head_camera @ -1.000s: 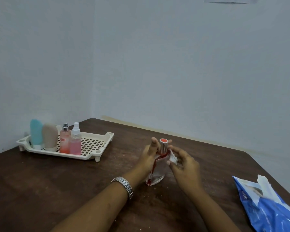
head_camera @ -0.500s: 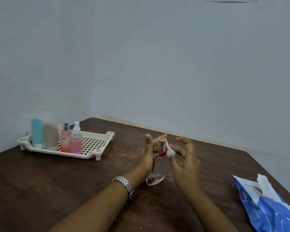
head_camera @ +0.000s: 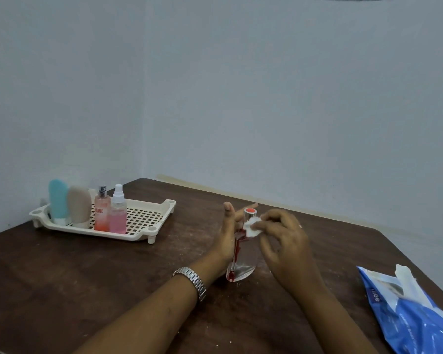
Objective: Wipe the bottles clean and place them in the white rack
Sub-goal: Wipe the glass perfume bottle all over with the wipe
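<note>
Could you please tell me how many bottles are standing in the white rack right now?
4, in a row at the left end of the white rack: blue bottle, beige bottle, orange-pink spray bottle, pink spray bottle. Something smaller could be hidden behind them.

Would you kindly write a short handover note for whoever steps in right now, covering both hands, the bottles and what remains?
Left hand: steadies the clear bottle upright on the table, fingers partly spread.
Right hand: presses a white wipe against the bottle's neck, below its cap.
White rack: four bottles stand at its left end: blue, beige, orange-pink spray, pink spray.
Blue wipes pack: at the table's right edge.
Left: finish wiping this bottle, then set it in the rack's free right part.
</note>
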